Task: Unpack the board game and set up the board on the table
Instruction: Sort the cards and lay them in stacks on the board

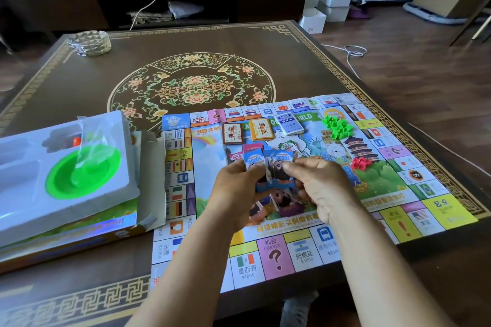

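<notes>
The paper game board (292, 244) lies unfolded on the right half of the table. Above its middle, my left hand (236, 194) grips a stack of blue play-money notes (255, 164), and my right hand (321, 188) pinches some of those notes (283, 167) at their right side. On the board's far part lie three card decks: a brown one (232, 133), a yellow one (262, 129) and a blue-white one (289, 123). A heap of green houses (337, 126) and a few red pieces (360, 163) sit to the right.
The game box (66, 233) stands at the left with its white plastic tray (32, 167), a green round dish (82, 175) and a clear bag on top. A silvery woven object (89, 42) sits at the table's far left corner. Cables lie on the floor to the right.
</notes>
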`<state>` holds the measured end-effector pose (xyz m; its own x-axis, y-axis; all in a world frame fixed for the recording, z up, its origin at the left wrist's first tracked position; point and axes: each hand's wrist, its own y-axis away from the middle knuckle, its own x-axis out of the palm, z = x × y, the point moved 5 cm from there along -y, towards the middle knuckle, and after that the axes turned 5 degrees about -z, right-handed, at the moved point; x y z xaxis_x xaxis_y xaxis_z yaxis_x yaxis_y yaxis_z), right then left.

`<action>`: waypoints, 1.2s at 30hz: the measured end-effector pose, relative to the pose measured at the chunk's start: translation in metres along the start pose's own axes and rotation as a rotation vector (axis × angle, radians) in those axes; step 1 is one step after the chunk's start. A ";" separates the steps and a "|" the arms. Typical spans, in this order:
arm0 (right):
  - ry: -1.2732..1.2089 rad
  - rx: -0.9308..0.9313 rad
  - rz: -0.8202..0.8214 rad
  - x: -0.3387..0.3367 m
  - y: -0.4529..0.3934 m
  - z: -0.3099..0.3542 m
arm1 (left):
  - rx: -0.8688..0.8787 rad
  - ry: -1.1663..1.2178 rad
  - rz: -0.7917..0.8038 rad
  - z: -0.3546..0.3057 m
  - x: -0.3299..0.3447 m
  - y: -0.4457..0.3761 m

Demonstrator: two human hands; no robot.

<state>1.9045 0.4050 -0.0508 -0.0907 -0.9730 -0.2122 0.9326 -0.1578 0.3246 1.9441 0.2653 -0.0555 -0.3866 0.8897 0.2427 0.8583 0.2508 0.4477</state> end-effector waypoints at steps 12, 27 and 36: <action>0.135 -0.080 -0.050 0.014 -0.014 0.017 | 0.012 -0.010 -0.132 -0.001 -0.020 -0.006; 0.910 -0.318 -0.211 0.059 -0.059 0.012 | -0.028 0.044 -0.130 -0.008 -0.029 -0.011; 0.183 -0.151 0.125 0.046 0.011 0.023 | 0.012 0.023 -0.153 -0.006 -0.031 -0.007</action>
<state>1.9024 0.3545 -0.0360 0.0806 -0.9344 -0.3469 0.9753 0.0021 0.2210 1.9479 0.2334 -0.0608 -0.5206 0.8320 0.1918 0.7926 0.3873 0.4709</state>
